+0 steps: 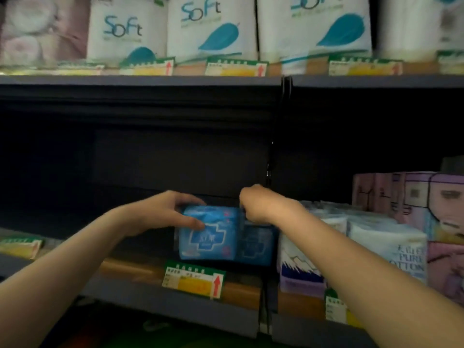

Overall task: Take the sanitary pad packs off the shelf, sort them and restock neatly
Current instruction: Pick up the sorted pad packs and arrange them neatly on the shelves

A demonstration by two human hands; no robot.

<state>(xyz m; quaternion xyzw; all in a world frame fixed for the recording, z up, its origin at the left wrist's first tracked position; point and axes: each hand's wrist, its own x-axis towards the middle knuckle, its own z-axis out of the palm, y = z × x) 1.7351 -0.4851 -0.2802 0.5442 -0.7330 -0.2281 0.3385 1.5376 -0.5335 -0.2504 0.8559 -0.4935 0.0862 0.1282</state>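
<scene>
Forearms reach in: my left hand point(160, 212) grips the light blue pad pack point(209, 233) mid-shelf; my right hand point(253, 204) pinches the darker blue pack point(258, 247) beside it. Left of them the shelf point(150, 301) looks cleared; restocking seems barely begun.

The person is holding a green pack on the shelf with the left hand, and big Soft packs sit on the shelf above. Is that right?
Not quite. The head view shows that the pack held by the left hand is blue, not green. It does stand on the shelf, and the big Soft packs do sit above.
</scene>
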